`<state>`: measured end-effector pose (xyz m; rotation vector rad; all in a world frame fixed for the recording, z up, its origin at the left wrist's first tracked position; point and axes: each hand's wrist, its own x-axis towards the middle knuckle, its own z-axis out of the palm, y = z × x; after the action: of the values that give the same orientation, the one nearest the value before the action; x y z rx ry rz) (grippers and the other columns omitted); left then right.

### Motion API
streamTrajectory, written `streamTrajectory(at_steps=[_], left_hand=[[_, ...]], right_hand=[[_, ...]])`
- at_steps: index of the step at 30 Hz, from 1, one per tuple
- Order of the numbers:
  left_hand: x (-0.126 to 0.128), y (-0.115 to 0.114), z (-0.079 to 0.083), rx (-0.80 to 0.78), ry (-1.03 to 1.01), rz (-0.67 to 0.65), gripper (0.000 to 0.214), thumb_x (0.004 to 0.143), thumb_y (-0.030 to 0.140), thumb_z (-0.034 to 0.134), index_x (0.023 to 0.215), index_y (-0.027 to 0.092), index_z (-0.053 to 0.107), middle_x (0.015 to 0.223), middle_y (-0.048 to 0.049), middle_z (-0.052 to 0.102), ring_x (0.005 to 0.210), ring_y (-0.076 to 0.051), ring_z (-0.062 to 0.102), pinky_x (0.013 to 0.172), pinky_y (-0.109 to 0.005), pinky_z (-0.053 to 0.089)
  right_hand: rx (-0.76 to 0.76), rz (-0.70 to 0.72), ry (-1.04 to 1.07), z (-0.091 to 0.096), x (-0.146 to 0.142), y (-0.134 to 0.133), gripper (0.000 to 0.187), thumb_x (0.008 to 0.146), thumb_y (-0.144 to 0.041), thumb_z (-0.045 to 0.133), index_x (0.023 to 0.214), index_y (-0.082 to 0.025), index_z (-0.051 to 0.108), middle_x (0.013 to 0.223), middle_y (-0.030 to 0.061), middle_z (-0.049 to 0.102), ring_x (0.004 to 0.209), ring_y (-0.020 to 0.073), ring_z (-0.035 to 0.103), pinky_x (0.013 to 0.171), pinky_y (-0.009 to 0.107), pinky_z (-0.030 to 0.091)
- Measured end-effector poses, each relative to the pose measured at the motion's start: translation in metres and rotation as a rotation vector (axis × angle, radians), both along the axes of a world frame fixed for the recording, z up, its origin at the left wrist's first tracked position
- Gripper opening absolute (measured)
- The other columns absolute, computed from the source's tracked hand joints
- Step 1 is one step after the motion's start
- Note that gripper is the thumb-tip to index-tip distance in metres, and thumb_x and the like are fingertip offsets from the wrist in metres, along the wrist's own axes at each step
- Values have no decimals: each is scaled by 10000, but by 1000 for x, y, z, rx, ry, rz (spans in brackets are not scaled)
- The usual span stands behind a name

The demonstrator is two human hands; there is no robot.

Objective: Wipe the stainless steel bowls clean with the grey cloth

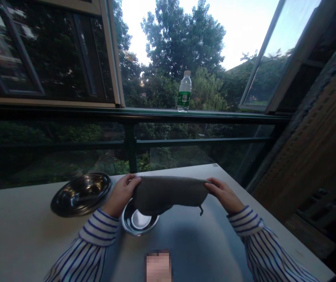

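A dark grey cloth (170,192) is stretched in the air between my two hands, its top edge fairly straight and its lower edge uneven. My left hand (124,192) pinches its upper left corner between thumb and fingers. At the upper right corner, my right hand (221,192) grips it the same way. A short strip or loop hangs from the cloth's lower right edge. Below and behind its left part stands a small shiny metal bowl (140,229), partly hidden by the cloth.
Larger nested metal bowls (81,194) sit tilted-looking at the left of the white table (17,227). A clear plastic bottle (184,94) with a green label stands upright on the sill beyond the railing (203,140). A pixelated patch (158,266) covers the near middle.
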<state>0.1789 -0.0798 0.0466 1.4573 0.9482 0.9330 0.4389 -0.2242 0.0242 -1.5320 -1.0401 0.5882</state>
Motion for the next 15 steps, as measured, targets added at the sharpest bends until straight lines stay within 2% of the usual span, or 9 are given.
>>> streamTrajectory(at_steps=[1, 3, 5, 9, 12, 14, 15], left_hand=[[4, 0, -3, -79, -30, 37, 234, 609, 363, 604, 697, 148, 576, 537, 35, 541, 523, -127, 509, 473, -223, 383], [11, -1, -10, -120, -46, 60, 220, 620, 347, 585, 684, 138, 563, 522, 28, 539, 515, -131, 515, 461, -224, 382], [16, -3, -14, -142, -68, 68, 217, 636, 345, 567, 696, 137, 549, 532, 22, 544, 511, -130, 522, 460, -226, 388], [23, -13, -15, -159, -124, 26, 228, 655, 365, 566, 744, 159, 524, 522, 48, 527, 467, -106, 505, 445, -213, 385], [28, -28, -13, -176, -232, -90, 240, 648, 352, 598, 766, 170, 496, 515, 50, 547, 445, -99, 506, 435, -202, 384], [33, -38, -12, -205, -285, -149, 237, 646, 324, 620, 773, 170, 493, 538, 42, 572, 457, -92, 520, 460, -197, 400], [35, -43, -12, -228, -313, -159, 227, 649, 316, 627, 763, 169, 497, 565, 35, 587, 491, -92, 539, 483, -192, 410]], right_hand=[[-11, -7, 31, -2, -3, 2, 229, 664, -386, 564, 681, -158, 570, 626, 1, 574, 627, 148, 561, 603, 294, 473], [-30, -34, 81, -6, -9, 7, 224, 680, -387, 535, 686, -163, 533, 548, -25, 522, 509, 124, 526, 476, 265, 461], [-27, -51, 105, -7, -17, 11, 217, 692, -385, 520, 705, -169, 516, 540, -31, 510, 479, 116, 515, 421, 243, 447], [30, -24, 94, -2, -37, 14, 235, 721, -402, 505, 769, -172, 519, 591, -20, 539, 536, 121, 537, 454, 241, 469], [77, 24, 51, -2, -57, 15, 220, 737, -380, 516, 796, -169, 527, 631, -16, 554, 591, 126, 547, 523, 249, 480], [137, 74, -83, -4, -73, 17, 174, 771, -333, 498, 808, -168, 539, 670, -5, 566, 624, 127, 551, 572, 249, 478], [162, 112, -164, -7, -81, 18, 171, 803, -307, 459, 873, -174, 540, 735, 11, 593, 646, 132, 564, 591, 260, 483]])
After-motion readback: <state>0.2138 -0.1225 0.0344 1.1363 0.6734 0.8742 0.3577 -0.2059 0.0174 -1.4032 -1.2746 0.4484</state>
